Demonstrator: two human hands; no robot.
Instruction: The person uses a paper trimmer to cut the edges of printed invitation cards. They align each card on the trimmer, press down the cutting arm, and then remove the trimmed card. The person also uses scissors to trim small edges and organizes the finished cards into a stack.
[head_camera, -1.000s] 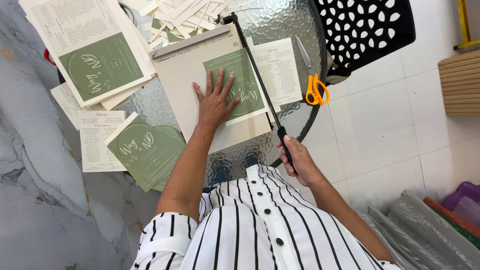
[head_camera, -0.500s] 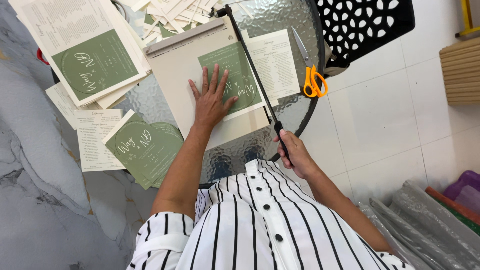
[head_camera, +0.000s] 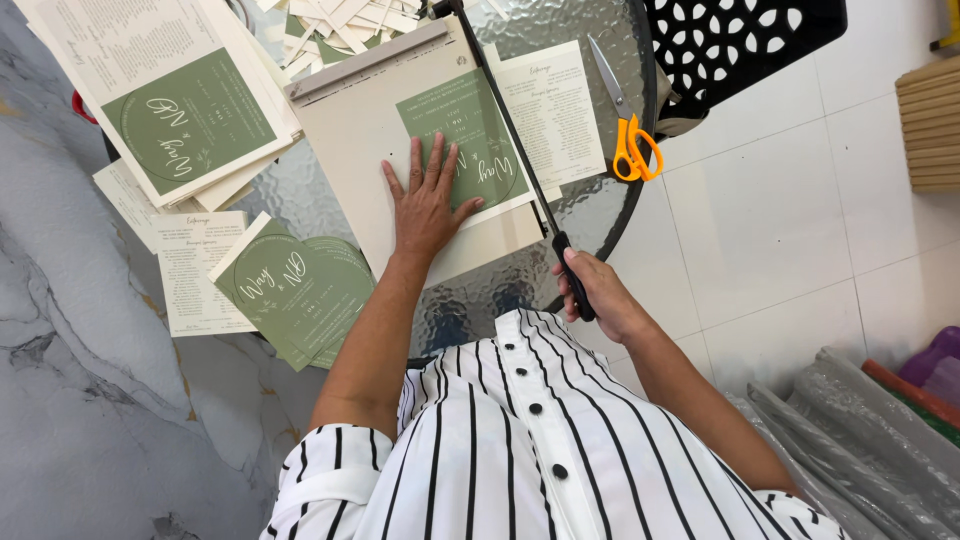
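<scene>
- Left hand: flat, fingers spread, pinning green printed card on paper trimmer.
- Right hand: grip closed round black blade handle.
- Step: trimming; blade apparently near down.
- Next: steady press, card kept square.

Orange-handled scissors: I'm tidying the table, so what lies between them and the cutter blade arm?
In the head view, a white printed sheet lies on the glass table between the scissors and the blade arm.
</scene>
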